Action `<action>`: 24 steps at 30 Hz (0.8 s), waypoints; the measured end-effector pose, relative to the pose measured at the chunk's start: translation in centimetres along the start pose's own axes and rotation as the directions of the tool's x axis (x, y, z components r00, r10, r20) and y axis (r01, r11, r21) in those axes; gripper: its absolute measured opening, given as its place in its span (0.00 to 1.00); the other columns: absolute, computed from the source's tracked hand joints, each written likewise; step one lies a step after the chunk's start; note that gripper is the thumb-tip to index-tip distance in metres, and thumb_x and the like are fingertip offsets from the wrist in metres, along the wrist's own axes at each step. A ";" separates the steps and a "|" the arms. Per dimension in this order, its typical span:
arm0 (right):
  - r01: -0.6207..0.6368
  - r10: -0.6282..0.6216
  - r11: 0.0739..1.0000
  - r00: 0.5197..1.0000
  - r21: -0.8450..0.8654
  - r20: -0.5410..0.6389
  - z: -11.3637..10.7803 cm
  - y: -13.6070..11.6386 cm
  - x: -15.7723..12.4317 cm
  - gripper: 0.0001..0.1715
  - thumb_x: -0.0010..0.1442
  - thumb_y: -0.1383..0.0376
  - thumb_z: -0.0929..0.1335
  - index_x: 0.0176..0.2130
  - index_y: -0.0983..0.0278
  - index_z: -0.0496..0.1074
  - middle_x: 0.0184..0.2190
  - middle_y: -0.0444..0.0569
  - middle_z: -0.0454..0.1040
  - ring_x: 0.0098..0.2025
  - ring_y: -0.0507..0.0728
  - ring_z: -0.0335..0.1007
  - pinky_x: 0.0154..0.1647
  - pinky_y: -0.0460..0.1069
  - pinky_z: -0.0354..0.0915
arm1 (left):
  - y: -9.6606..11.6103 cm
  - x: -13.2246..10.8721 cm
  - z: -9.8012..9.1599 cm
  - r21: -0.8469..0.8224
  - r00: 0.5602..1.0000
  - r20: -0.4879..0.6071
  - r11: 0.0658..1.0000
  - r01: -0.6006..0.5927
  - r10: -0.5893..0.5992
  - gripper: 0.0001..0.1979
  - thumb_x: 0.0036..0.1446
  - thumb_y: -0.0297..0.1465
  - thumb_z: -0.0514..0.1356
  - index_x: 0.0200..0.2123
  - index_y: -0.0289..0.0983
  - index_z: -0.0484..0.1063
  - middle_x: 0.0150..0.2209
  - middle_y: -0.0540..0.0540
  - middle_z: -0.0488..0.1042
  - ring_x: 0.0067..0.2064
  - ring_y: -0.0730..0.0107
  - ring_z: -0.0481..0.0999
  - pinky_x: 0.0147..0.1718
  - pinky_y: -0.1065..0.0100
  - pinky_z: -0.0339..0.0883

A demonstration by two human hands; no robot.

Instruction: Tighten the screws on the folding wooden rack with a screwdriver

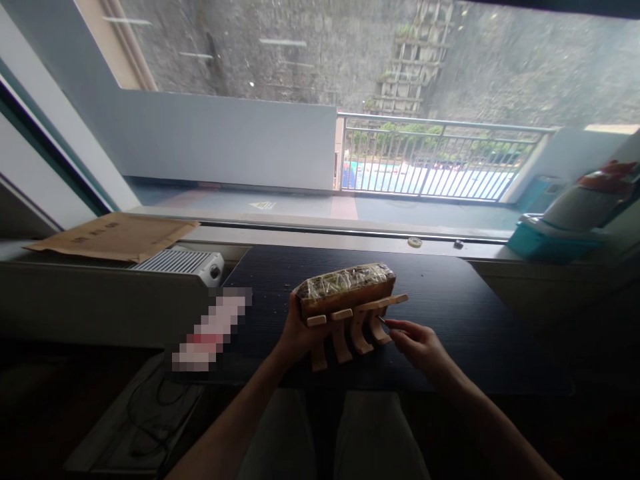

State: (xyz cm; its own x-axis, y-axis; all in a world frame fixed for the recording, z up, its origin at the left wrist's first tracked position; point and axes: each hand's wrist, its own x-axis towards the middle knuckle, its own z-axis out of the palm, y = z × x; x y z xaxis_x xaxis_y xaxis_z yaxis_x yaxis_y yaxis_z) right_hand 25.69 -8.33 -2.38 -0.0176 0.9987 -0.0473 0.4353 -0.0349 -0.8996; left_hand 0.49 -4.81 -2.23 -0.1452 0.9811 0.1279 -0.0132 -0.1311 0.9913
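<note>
A wooden box-like piece [350,303] stands tilted over the dark table, its upper face mossy brown and green under clear plastic wrap. Several pale curved wooden hooks [361,337] project from its near side. My left hand [295,337] is closed around the left end of the piece, with some fingers hidden behind or under it. Pinched in my right hand [415,340] is a thin metallic tool [383,321], whose tip is at the rightmost hook. The tool's exact kind is too small to tell.
The dark table [450,300] carries a pixelated pink-and-red item [213,333] at left. A brown envelope [120,237] lies over a white radiator [180,263]. On the windowsill are a tape roll [415,242], a small dark object [459,244] and a teal box [555,243].
</note>
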 end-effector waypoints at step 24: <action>0.328 -0.414 0.461 0.901 -0.825 0.127 -1.4 -2.4 -1.8 0.21 0.61 0.68 0.60 0.49 0.60 0.74 0.32 0.49 0.78 0.29 0.53 0.73 0.26 0.45 0.58 | -0.8 0.8 -0.7 0.031 0.992 0.107 0.997 -0.068 0.065 0.34 0.39 0.33 0.72 0.47 0.37 0.59 0.40 0.46 0.74 0.38 0.62 0.77 0.36 0.63 0.72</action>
State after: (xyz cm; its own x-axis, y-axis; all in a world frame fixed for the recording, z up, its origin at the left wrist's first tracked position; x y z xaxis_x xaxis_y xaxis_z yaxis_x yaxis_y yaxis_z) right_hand 25.97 -9.98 0.43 -0.3105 0.9099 0.2751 0.9372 0.3415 -0.0718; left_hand -0.35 -4.05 -2.94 -0.0386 0.9801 0.1945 0.0271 -0.1935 0.9807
